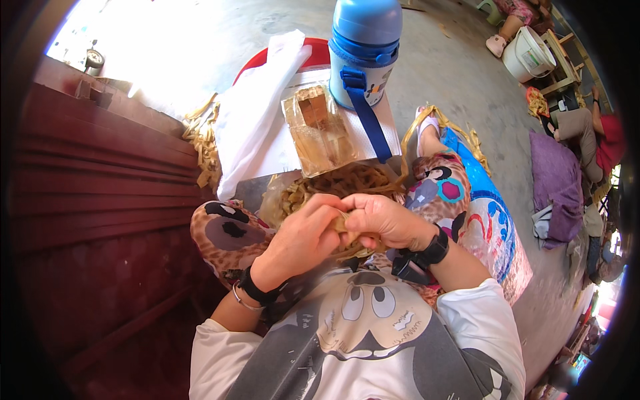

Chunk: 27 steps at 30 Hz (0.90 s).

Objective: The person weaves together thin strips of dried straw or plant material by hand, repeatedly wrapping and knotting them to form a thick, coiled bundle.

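Observation:
My left hand (310, 235) and my right hand (382, 222) meet above my lap, both pinching a pale yellow-tan fibre strip (341, 223). The fingers partly hide the strip. Beneath and just beyond them lies a heap of brownish-yellow strips (350, 180), partly in a clear plastic bag. One long strip (407, 145) runs from the heap over to the right, past my knee. Beyond the heap, a clear-wrapped tan package (320, 135) rests on a white board (362, 125), beside an upright blue bottle with a strap (367, 55).
A white plastic bag (260, 110) lies left of the package, over a red round rim (320, 52). Dark red panels (105, 190) stand at the left, near more strips (204, 145). A printed sack (492, 215) is by my right leg. Other people sit at the right, near a white bucket (529, 55).

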{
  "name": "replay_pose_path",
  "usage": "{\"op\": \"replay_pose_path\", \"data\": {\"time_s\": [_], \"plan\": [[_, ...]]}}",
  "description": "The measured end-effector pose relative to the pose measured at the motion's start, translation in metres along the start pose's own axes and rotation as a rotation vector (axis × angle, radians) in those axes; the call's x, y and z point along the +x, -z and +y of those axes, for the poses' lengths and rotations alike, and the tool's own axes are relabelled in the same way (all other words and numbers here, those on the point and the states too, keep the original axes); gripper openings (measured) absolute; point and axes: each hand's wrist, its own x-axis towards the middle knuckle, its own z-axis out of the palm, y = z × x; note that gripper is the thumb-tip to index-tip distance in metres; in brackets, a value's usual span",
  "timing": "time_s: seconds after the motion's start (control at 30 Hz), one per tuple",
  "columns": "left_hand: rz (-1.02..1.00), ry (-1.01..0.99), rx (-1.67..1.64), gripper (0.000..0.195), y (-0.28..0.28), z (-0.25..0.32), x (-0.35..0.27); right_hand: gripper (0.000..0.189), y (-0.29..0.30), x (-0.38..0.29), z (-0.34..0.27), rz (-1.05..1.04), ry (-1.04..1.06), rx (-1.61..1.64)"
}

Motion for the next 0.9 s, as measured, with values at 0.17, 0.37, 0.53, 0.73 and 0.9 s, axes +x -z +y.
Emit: {"op": "replay_pose_path", "data": {"time_s": [0.17,0.37,0.53,0.73,0.9], "plan": [[-0.049,0.157,0.124,0.015,-0.003,-0.001,-0.007,0.028,-0.012,0.005,0.014,0.269,0.396,-0.775],[0.092,0.308,0.052,0.023,0.001,-0.003,-0.007,0.021,-0.004,0.003,0.012,0.125,0.445,-0.72],[0.175,-0.033,0.211,0.011,0.004,0.0,-0.006,0.021,-0.009,0.001,0.003,-0.08,0.158,0.02],[-0.003,0.127,0.137,0.013,0.009,0.012,-0.007,0.02,-0.007,0.0,-0.002,0.083,0.071,-0.362],[0.003,0.336,-0.123,0.015,0.009,0.007,-0.016,0.022,0.018,0.01,-0.006,0.581,0.489,-0.69]]}}
